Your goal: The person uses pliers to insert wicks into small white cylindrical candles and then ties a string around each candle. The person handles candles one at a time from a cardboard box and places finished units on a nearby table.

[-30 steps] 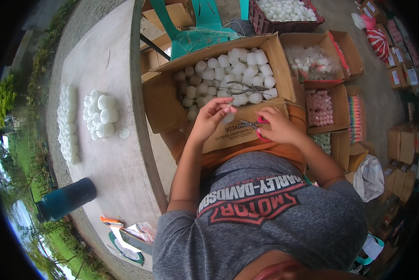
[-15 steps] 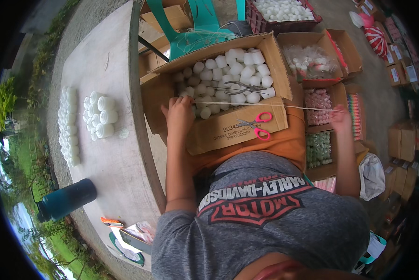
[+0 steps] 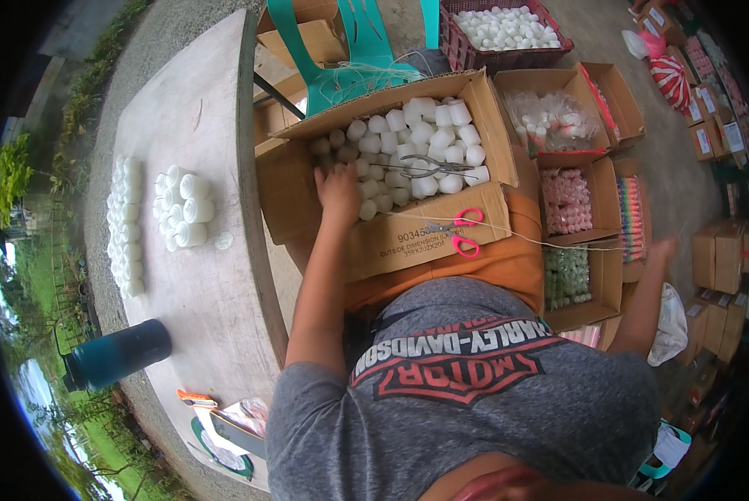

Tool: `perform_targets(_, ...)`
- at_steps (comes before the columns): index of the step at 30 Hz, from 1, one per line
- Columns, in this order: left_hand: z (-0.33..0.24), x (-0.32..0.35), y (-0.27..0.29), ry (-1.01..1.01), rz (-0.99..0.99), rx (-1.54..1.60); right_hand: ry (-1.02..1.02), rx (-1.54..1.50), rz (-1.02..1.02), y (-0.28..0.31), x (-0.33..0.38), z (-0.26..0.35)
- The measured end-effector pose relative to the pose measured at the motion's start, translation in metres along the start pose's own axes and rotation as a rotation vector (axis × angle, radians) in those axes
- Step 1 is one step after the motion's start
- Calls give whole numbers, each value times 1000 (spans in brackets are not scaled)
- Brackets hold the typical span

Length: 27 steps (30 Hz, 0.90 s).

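Left hand [image 3: 338,194] — fingers bent against white cups [image 3: 424,132], hold unclear. Thread [image 3: 574,247] stretches toward the right hand [image 3: 661,251] — fingers too blurred to tell

White cups [image 3: 422,132]: small, rounded, translucent, heaped loosely at the upper centre of the frame, tipped at many angles.
String [image 3: 516,234]: thin, pale, a single strand running from the frame's centre toward the right, dipping along the way (its right end fades out, so whether it is held cannot be told).
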<state>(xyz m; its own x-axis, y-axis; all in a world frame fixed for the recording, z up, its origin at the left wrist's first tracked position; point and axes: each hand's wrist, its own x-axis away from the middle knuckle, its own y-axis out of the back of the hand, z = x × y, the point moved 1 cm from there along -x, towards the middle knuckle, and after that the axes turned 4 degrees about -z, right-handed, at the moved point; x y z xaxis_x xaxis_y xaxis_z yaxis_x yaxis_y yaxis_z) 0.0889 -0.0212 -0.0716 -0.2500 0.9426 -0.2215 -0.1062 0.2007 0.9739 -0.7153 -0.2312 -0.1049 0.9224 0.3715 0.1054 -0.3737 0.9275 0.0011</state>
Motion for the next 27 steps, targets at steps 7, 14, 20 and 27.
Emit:
perform_targets(7,4,-32,-38,-11,70,298,295,86,826,-73,283,143)
perform_targets(14,-37,-4,64,838,102,2383,1112,129,1376,-47,525,164)
perform_targets(20,-59,18,132,726,157,2866,1337,3,1435,-51,611,160)
perform_targets(27,-62,25,147,630,19,2626,1379,-30,1386,-48,621,161)
